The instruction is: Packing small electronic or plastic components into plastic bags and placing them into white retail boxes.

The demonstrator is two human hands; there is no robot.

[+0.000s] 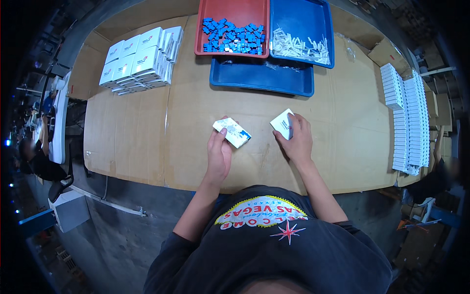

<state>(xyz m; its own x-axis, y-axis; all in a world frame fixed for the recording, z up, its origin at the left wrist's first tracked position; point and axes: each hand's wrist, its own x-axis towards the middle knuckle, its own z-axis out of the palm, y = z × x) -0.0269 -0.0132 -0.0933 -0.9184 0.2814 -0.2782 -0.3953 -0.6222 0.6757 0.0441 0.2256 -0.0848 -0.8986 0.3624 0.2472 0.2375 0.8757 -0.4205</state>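
Observation:
My left hand (220,154) is closed round a small white box part (229,130), tilted over the cardboard-covered table. A blue piece (245,137) shows at its right end, and the pale contents beside it are too small to make out. To the right, my right hand (300,141) grips a white printed box piece (280,123) by its right and near edges, with the thumb on the near side. It looks like a lid. The two white parts are apart, with a gap of bare cardboard between them.
Ahead stand a red tray (199,29) of small blue pieces and a blue tray (298,11) of white sticks, above another blue tray (262,83). White boxes (132,59) are stacked at far left. Rows of white boxes (409,122) line the right side. People work at both sides.

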